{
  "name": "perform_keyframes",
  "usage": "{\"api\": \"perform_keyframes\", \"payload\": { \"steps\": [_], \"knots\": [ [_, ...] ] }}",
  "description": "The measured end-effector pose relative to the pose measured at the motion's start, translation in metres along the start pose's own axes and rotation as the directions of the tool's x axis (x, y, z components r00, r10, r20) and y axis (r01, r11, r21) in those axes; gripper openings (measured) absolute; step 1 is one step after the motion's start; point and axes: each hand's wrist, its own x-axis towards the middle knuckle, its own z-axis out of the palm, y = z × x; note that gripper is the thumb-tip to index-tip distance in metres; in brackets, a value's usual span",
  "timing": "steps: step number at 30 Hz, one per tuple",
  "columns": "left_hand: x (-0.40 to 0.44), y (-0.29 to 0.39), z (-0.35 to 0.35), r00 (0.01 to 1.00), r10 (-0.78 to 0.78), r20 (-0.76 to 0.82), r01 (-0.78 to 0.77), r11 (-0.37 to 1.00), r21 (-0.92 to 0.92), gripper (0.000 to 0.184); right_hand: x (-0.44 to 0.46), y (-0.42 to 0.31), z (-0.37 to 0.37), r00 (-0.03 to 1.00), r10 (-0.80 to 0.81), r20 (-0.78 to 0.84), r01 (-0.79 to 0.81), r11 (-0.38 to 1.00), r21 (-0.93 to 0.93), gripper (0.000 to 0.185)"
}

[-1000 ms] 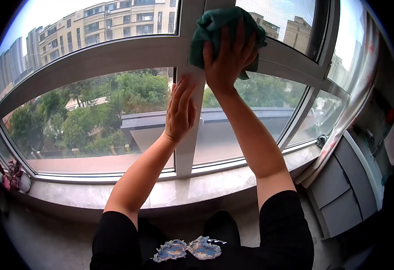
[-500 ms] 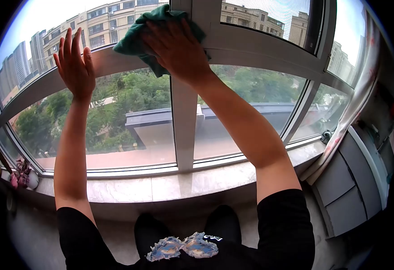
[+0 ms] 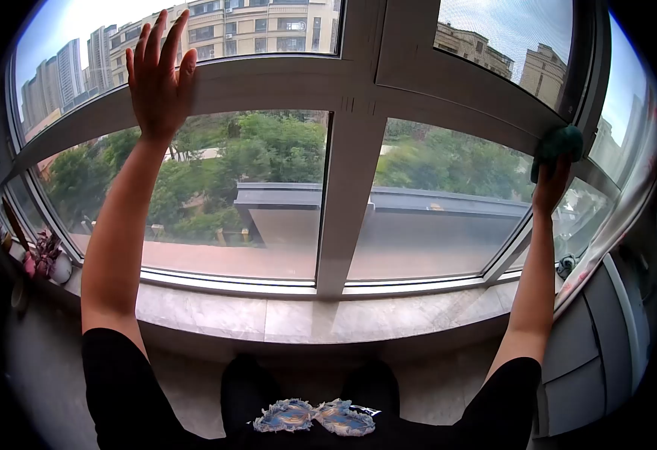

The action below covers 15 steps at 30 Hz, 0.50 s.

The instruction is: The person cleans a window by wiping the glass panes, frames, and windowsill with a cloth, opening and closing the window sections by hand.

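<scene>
green cloth was bunched in the right hand, which gripped it at the right end of the window crossbar. the left hand, well apart, was open with fingers spread; whether it touched the window could not be told. below both hands ran a windowsill; right of the right hand hung a curtain.

Lit by daylight through grey-framed windows — looks out at eleven o'clock on trees and buildings — meets a pale sill at six, a curtain at three, grey cabinets at four.
</scene>
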Motion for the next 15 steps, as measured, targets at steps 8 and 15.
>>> {"api": "perform_keyframes", "payload": {
  "steps": [8,15],
  "knots": [
    [-0.003,0.003,-0.022,0.988,-0.105,0.112,0.098,0.993,0.066,0.054,0.016,-0.195,0.126,0.924,-0.246,-0.294,0.215,0.967,-0.135,0.067],
    [-0.002,0.0,-0.012,0.992,-0.11,0.059,0.111,0.994,-0.019,0.057,-0.008,-0.436,0.197,0.906,-0.408,0.114,0.41,0.912,0.006,0.068]
  ]
}}
